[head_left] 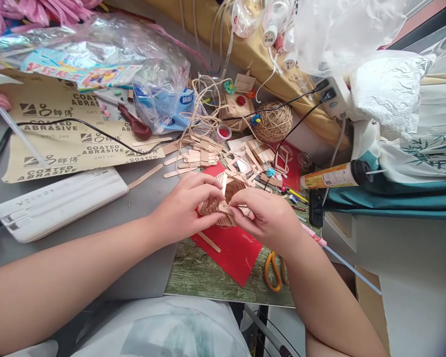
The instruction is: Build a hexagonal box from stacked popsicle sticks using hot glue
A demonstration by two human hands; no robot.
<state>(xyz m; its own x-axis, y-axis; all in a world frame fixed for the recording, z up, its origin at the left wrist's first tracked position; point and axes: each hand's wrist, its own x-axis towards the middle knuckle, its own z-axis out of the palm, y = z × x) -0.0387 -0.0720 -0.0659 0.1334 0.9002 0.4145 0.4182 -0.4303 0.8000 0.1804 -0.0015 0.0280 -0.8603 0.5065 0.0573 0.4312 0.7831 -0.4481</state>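
Observation:
A stacked structure of wooden craft sticks (216,216) stands on a red sheet (232,255). My left hand (189,206) is at its left side, thumb and index finger curved against the upper sticks. From the right, my right hand (262,215) pinches something small at the top of the structure; the fingertips hide most of it. One loose craft stick (209,242) lies on the red sheet just in front. Behind the structure is a pile of loose craft sticks (200,153).
Orange-handled scissors (268,277) lie by my right forearm. A glue gun with a glue stick (351,267) is beyond that forearm. A white power bank (61,203), sandpaper (85,141), a twine ball (273,123), a cup (330,176) and black cables surround the work area.

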